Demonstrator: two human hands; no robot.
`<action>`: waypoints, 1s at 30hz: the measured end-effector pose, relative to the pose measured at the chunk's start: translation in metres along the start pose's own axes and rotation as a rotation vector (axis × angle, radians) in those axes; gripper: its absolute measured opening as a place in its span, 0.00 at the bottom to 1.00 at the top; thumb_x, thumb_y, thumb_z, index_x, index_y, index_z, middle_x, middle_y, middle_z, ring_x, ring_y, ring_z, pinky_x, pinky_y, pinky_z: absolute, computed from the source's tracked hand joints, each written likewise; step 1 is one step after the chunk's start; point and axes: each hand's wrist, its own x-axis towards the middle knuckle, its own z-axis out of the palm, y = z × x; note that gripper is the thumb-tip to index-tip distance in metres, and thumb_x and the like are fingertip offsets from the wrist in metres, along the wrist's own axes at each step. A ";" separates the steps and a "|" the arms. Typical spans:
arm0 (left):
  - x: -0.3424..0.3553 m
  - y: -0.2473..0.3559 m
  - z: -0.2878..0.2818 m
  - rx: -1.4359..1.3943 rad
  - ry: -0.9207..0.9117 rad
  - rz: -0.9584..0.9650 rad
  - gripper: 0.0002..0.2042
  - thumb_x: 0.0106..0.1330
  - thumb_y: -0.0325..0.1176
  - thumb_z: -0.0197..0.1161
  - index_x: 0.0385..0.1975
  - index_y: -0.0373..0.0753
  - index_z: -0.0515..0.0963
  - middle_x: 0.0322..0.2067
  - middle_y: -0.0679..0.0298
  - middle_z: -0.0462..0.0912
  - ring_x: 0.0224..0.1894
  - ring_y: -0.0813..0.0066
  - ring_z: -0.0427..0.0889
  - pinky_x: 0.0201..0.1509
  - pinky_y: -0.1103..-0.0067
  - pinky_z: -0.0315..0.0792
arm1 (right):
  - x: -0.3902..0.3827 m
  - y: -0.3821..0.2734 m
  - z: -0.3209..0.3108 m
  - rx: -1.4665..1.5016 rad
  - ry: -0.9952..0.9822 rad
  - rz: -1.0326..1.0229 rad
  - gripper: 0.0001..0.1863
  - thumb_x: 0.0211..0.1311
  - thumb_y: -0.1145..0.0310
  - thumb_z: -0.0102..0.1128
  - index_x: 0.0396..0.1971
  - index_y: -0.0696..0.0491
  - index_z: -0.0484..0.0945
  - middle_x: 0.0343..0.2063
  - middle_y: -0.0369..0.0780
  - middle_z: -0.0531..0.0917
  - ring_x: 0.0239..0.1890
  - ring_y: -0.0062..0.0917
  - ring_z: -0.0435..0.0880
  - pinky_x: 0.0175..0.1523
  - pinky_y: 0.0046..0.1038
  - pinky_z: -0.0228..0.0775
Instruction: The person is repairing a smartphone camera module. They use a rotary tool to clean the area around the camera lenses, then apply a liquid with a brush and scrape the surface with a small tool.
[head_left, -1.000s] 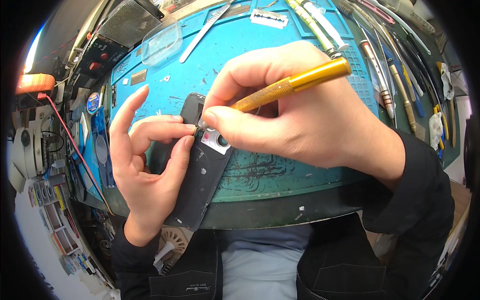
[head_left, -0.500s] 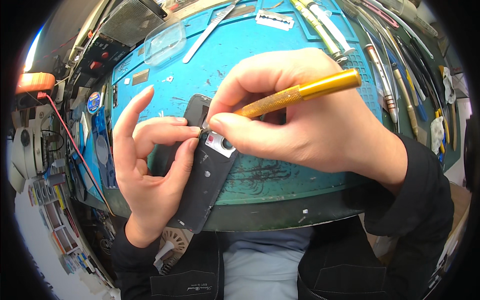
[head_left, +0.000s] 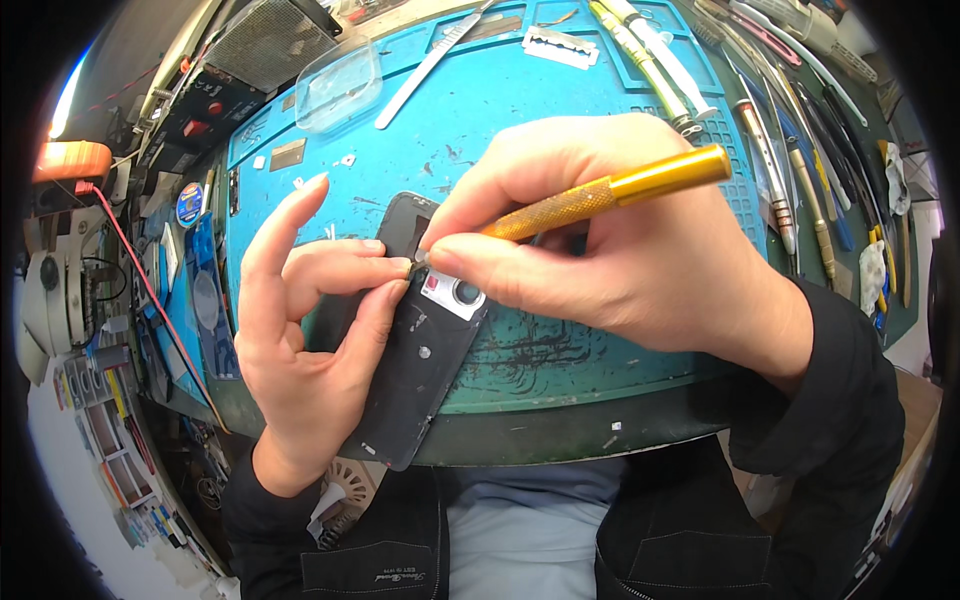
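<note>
The fingers of my right hand [head_left: 650,265] are closed around the golden tool [head_left: 640,185], above the black panel [head_left: 415,375]. Over this panel, my left hand [head_left: 312,345] has thumb and forefinger nearly together; whether they grip something, I cannot tell. The blue mat [head_left: 400,160] lies partly beneath this slanted panel.

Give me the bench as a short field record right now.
Left hand: thumb and index fingertips close together over black phone-shaped panel; anything pinched too small to tell
Right hand: grips gold knurled-handled tool
Panel detail: silver plate with round lens-like ring
Surface: blue work mat
Far side of mat: razor blade, clear plastic container
</note>
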 end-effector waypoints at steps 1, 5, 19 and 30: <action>0.001 0.000 0.000 0.003 -0.005 0.010 0.38 0.65 0.15 0.75 0.75 0.25 0.65 0.39 0.61 0.93 0.49 0.73 0.91 0.66 0.72 0.78 | 0.000 0.000 0.000 -0.011 -0.003 -0.014 0.05 0.68 0.73 0.77 0.39 0.58 0.92 0.31 0.36 0.89 0.33 0.17 0.86 0.37 0.21 0.76; 0.002 -0.001 -0.001 0.013 -0.022 0.035 0.38 0.65 0.16 0.75 0.75 0.25 0.65 0.39 0.60 0.93 0.49 0.73 0.91 0.65 0.72 0.78 | 0.000 -0.002 0.000 0.035 -0.001 0.031 0.05 0.68 0.73 0.77 0.39 0.59 0.92 0.31 0.36 0.89 0.33 0.18 0.86 0.37 0.21 0.76; 0.001 0.001 0.000 0.053 -0.016 0.088 0.37 0.65 0.16 0.76 0.74 0.27 0.67 0.40 0.59 0.94 0.49 0.70 0.92 0.63 0.73 0.82 | -0.002 0.002 0.001 0.049 -0.023 -0.010 0.05 0.72 0.76 0.74 0.43 0.61 0.91 0.34 0.39 0.90 0.33 0.19 0.89 0.39 0.21 0.80; 0.001 0.000 0.001 0.095 -0.003 0.111 0.35 0.64 0.16 0.76 0.73 0.27 0.69 0.39 0.59 0.94 0.49 0.70 0.93 0.62 0.73 0.82 | -0.001 0.004 0.002 0.050 -0.021 -0.018 0.06 0.73 0.74 0.73 0.44 0.60 0.91 0.35 0.38 0.89 0.33 0.18 0.88 0.39 0.21 0.80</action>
